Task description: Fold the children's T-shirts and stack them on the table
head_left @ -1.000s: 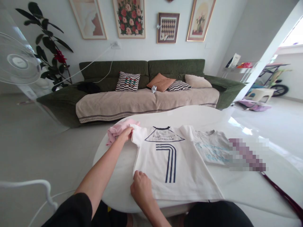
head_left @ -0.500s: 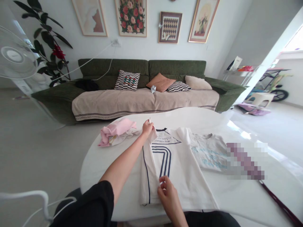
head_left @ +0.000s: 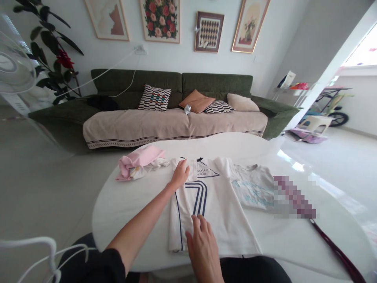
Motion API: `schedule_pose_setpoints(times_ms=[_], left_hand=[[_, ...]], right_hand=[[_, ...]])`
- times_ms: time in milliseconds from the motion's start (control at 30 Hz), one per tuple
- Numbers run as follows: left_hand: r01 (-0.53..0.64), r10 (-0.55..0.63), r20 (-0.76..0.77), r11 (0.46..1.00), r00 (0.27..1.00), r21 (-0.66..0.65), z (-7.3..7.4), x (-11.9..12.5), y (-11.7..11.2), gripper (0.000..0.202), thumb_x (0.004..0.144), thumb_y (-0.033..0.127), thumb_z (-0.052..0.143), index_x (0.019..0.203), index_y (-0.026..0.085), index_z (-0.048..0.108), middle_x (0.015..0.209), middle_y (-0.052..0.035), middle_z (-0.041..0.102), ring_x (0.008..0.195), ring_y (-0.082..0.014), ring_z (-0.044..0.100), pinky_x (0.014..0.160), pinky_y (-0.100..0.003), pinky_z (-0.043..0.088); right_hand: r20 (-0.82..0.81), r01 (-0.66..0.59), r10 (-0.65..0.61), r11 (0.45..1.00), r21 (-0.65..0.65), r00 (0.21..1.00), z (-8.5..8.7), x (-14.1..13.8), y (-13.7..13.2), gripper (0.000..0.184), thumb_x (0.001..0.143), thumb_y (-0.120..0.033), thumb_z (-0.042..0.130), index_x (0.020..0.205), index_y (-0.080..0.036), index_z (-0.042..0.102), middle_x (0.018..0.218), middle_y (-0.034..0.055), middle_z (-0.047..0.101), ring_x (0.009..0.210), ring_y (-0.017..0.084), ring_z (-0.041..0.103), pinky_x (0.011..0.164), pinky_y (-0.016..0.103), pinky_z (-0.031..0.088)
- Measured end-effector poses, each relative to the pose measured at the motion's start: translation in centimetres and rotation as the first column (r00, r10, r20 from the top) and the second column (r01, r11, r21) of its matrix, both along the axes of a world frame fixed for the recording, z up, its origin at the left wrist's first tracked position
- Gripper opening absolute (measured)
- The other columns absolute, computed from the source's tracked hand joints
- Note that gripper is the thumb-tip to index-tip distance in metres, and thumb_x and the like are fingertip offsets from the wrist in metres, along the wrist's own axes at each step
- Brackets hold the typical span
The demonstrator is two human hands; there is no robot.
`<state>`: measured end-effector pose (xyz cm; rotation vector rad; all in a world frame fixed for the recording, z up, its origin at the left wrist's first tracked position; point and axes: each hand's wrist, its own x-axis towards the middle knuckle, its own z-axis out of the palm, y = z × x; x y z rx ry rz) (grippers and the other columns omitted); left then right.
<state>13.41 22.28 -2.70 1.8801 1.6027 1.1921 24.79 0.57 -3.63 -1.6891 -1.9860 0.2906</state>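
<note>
A white jersey [head_left: 224, 216] with a dark-blue striped 7 and lettering lies on the white table in front of me. Its left side is folded inward over part of the lettering, and a dark line runs down that folded edge. Over the folded sleeve near the collar rests my left hand [head_left: 180, 173], its fingers extended. My right hand [head_left: 204, 245] lies palm down on the jersey's lower part, thumb apart from the fingers. Beside the jersey on the right is a grey T-shirt [head_left: 255, 186] with light-blue print.
A pink garment [head_left: 143, 156] and a whitish cloth [head_left: 150, 167] lie bunched at the left of the oval table [head_left: 123, 220]. A dark strap [head_left: 335, 243] runs off the right side, partly pixelated. Behind stands a green sofa [head_left: 218, 84]; a white cable [head_left: 53, 251] is at lower left.
My left hand has let go of the sleeve and laid it inward across the lettering. My right hand has gone from pinching the folded edge to lying spread on the jersey.
</note>
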Motion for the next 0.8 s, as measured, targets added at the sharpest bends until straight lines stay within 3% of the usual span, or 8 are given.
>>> schedule_pose_setpoints(times_ms=[133, 300, 400, 500, 567, 633, 700, 800], left_hand=[[0.038, -0.03, -0.328, 0.999, 0.944, 0.017, -2.7, -0.2, -5.5, 0.057, 0.085, 0.042, 0.035, 0.13, 0.006, 0.035, 0.14, -0.0183, 0.028, 0.132, -0.0275, 0.016, 0.105, -0.043, 0.022], [0.039, -0.061, -0.611, 0.998, 0.79, -0.05, -4.6, -0.2, -7.8, 0.073, 0.084, 0.057, 0.028, 0.135, 0.005, 0.026, 0.141, -0.0207, 0.025, 0.131, -0.0305, 0.018, 0.103, -0.046, 0.023], [0.057, -0.086, -0.638, 0.996, 0.766, -0.066, -4.2, -0.6, -7.8, 0.073, 0.084, 0.059, 0.028, 0.136, 0.008, 0.026, 0.141, -0.0196, 0.023, 0.131, -0.0301, 0.018, 0.103, -0.045, 0.022], [0.082, -0.109, -0.639, 0.994, 0.761, -0.072, -3.9, -1.3, -7.8, 0.072, 0.084, 0.059, 0.028, 0.137, 0.011, 0.026, 0.142, -0.018, 0.023, 0.131, -0.0286, 0.019, 0.104, -0.044, 0.022], [0.089, -0.111, -0.63, 0.994, 0.768, -0.066, -4.0, -1.6, -7.9, 0.071, 0.084, 0.058, 0.028, 0.137, 0.012, 0.026, 0.142, -0.017, 0.023, 0.132, -0.0278, 0.018, 0.105, -0.043, 0.021], [0.088, -0.103, -0.618, 0.995, 0.78, -0.055, -4.2, -1.7, -7.9, 0.07, 0.084, 0.058, 0.028, 0.137, 0.012, 0.026, 0.143, -0.0158, 0.023, 0.132, -0.0274, 0.017, 0.105, -0.043, 0.02], [0.075, -0.086, -0.606, 0.996, 0.791, -0.044, -4.2, -1.7, -8.0, 0.069, 0.084, 0.058, 0.029, 0.137, 0.014, 0.027, 0.143, -0.0143, 0.023, 0.132, -0.0274, 0.017, 0.105, -0.043, 0.021], [0.074, -0.079, -0.597, 0.997, 0.798, -0.033, -4.0, -1.7, -8.1, 0.066, 0.085, 0.056, 0.029, 0.136, 0.015, 0.028, 0.143, -0.0127, 0.024, 0.132, -0.0267, 0.017, 0.105, -0.042, 0.021]], right_hand=[[0.122, -0.138, 0.138, 0.99, -0.011, 0.983, -0.7, -1.9, 0.5, 0.052, 0.084, -0.034, 0.039, 0.132, -0.017, 0.038, 0.14, 0.01, 0.031, 0.13, 0.025, 0.025, 0.099, 0.041, 0.03], [0.138, -0.199, 0.224, 0.964, -0.176, 0.965, -2.0, -3.3, 0.0, 0.063, 0.083, -0.04, 0.038, 0.139, -0.015, 0.022, 0.144, 0.0086, 0.02, 0.133, 0.025, 0.011, 0.105, 0.047, 0.018], [0.048, -0.305, 0.325, 0.923, -0.233, 0.945, -1.1, -2.4, -0.6, 0.067, 0.079, -0.041, 0.045, 0.138, -0.016, 0.024, 0.144, 0.0096, 0.02, 0.133, 0.026, 0.013, 0.104, 0.045, 0.02], [-0.111, -0.373, 0.359, 0.914, -0.162, 0.927, 0.8, 1.5, 1.3, 0.062, 0.079, -0.037, 0.047, 0.136, -0.018, 0.031, 0.138, 0.0105, 0.035, 0.127, 0.022, 0.031, 0.1, 0.038, 0.031], [-0.168, -0.239, 0.224, 0.968, -0.076, 0.96, 2.4, 5.8, 4.5, 0.052, 0.08, -0.033, 0.044, 0.129, -0.016, 0.041, 0.126, 0.0118, 0.05, 0.114, 0.02, 0.048, 0.093, 0.035, 0.038], [-0.139, 0.02, -0.034, 0.995, -0.099, 0.99, 3.9, 10.8, 8.8, 0.039, 0.079, -0.032, 0.046, 0.111, -0.013, 0.056, 0.105, 0.0117, 0.063, 0.09, 0.019, 0.06, 0.08, 0.031, 0.044], [-0.069, 0.237, -0.247, 0.963, -0.131, 0.967, 5.0, 15.1, 13.2, 0.028, 0.078, -0.031, 0.046, 0.09, -0.012, 0.064, 0.086, 0.0117, 0.066, 0.078, 0.021, 0.061, 0.07, 0.031, 0.044], [-0.064, 0.341, -0.352, 0.93, -0.135, 0.934, 5.4, 18.6, 18.6, 0.03, 0.077, -0.031, 0.047, 0.06, -0.011, 0.062, 0.059, 0.0129, 0.061, 0.063, 0.022, 0.06, 0.059, 0.032, 0.041]])
